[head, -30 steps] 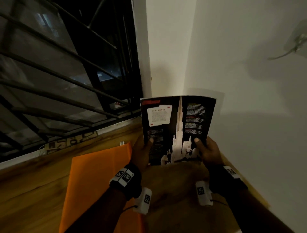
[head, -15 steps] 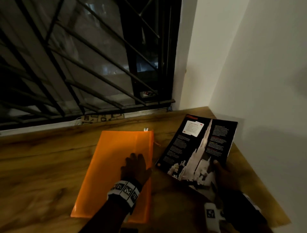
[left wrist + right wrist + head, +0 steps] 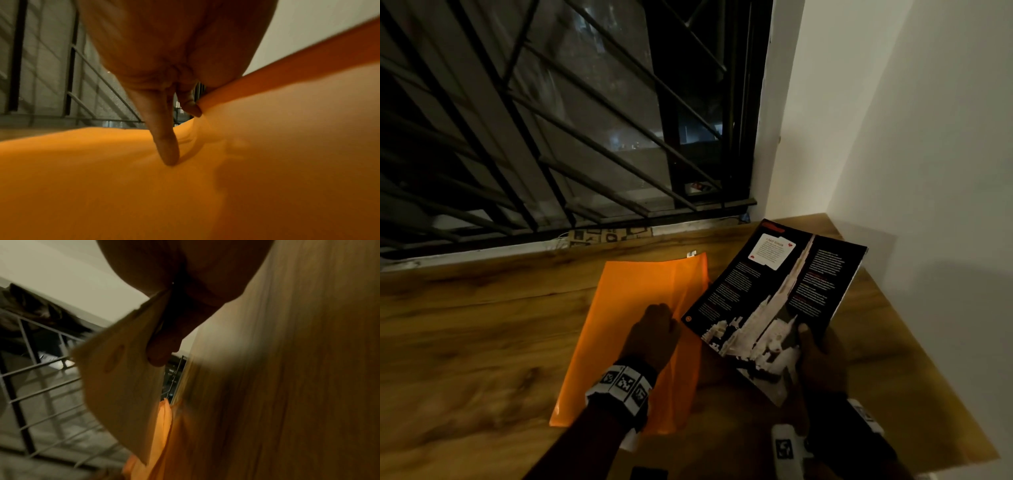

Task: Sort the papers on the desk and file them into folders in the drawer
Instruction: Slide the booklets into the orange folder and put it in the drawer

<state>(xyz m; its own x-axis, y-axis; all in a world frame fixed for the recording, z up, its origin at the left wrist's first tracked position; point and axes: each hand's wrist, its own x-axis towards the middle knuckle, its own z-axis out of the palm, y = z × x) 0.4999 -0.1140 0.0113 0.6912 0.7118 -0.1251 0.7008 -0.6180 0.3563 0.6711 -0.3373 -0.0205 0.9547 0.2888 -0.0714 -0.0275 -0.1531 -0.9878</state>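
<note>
An orange folder lies flat on the wooden desk. My left hand rests on its right half. In the left wrist view one finger presses on the folder, while the thumb and another finger pinch the raised edge of its cover. My right hand grips the lower corner of a black magazine with a white tower picture, holding it tilted above the desk just right of the folder. From the right wrist I see the magazine's pale underside with my fingers beneath it.
A barred window runs along the desk's far edge, with a small patterned strip on the sill. A white wall closes the right side. The desk's front right corner is close to my right arm.
One second ago both hands held the magazine upright. My left hand let go and came down onto the folder, then raised its cover edge. My right hand lowered the magazine to the right.
</note>
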